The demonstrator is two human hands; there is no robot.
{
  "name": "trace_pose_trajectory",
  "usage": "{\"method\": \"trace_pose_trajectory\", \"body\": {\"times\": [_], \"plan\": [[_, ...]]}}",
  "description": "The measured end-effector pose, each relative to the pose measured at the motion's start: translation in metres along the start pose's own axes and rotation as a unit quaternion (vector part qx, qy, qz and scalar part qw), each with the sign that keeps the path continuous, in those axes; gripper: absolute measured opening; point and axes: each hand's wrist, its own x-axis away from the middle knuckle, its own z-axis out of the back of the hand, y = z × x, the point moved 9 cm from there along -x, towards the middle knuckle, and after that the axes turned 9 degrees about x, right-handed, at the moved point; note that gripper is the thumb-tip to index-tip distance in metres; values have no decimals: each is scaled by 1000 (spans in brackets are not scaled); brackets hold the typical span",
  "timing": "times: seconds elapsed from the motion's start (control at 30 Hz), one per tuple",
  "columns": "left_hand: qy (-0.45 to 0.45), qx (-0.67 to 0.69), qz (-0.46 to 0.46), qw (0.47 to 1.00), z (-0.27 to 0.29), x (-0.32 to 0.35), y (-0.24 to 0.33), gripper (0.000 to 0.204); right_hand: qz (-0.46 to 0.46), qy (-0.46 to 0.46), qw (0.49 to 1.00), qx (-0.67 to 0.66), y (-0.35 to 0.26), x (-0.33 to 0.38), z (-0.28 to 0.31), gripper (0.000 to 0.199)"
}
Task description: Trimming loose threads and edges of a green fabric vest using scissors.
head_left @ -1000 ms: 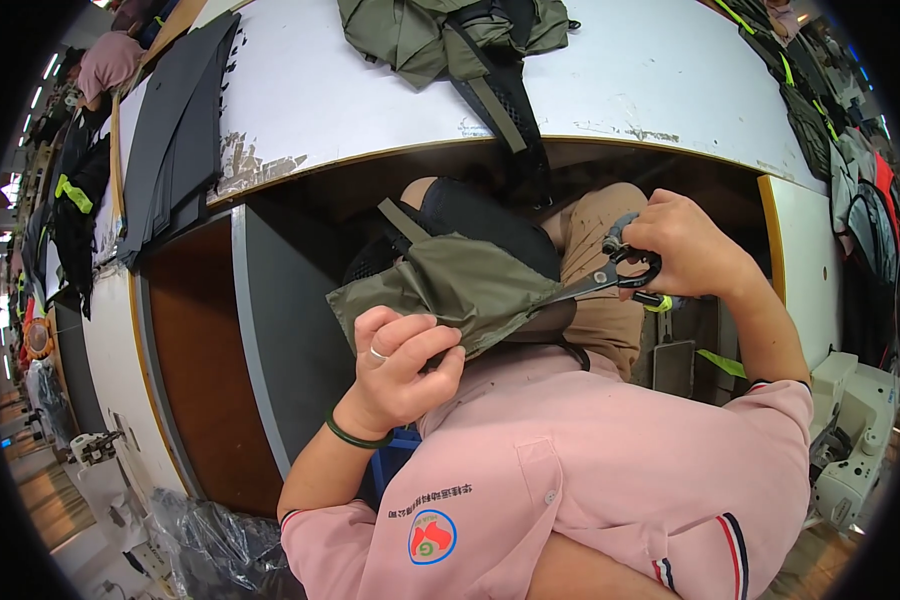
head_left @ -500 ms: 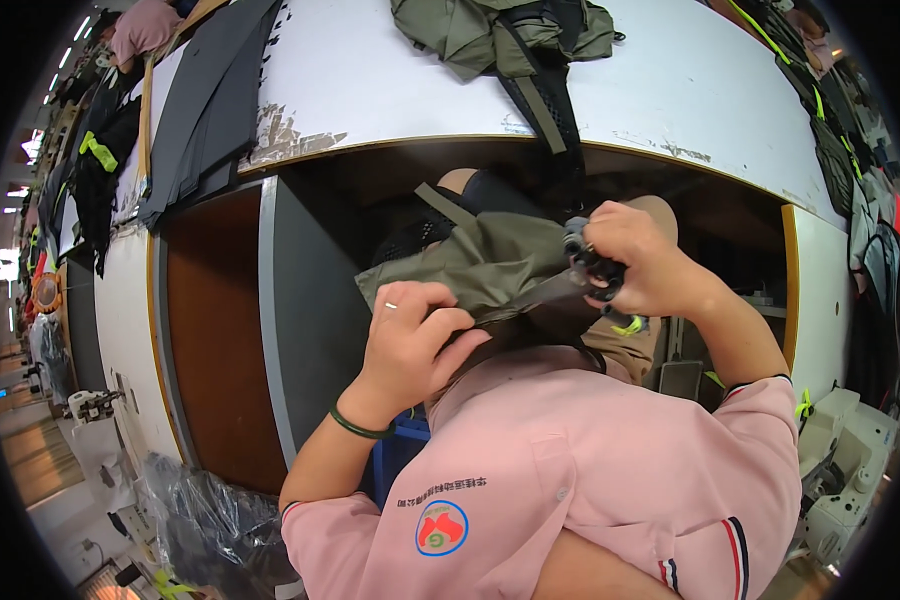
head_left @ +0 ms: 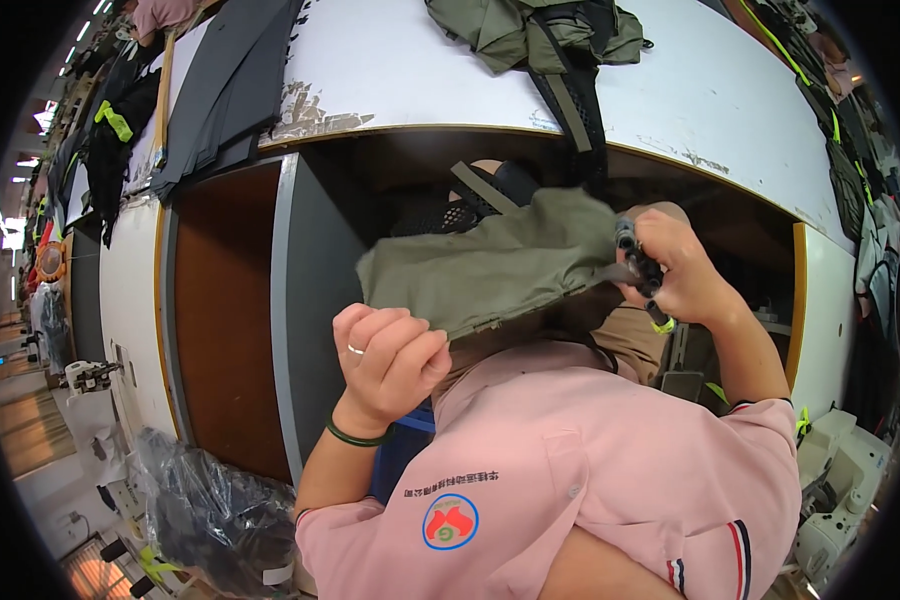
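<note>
Between left grip and right grip, olive fabric hangs spread. Left's curled tight on its edge, right's wrapped round scissors.

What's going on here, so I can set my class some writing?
A person holds an olive cloth at its near left edge with the left hand. The right hand grips scissors at the cloth's right end; whether they are cutting is unclear. Another olive piece lies on the white table beyond.
</note>
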Motion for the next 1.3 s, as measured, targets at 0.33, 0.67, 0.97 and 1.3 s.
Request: {"method": "trace_pose_trajectory", "body": {"times": [0.33, 0.67, 0.97, 1.3], "plan": [[-32, 60, -82, 994, -1, -6, 11, 19, 91, -21, 987, 130, -33, -9, 6, 33], [-27, 64, -105, 992, 0, -13, 17, 19, 112, -11, 970, 214, -45, -22, 15, 35], [-112, 278, 112, 947, -20, -22, -18, 18, 58, -80, 974, 205, -16, -15, -1, 34], [-157, 665, 555, 474, -83, 33, -42, 27, 80, -44, 976, 199, -19, -24, 19, 46]]}}
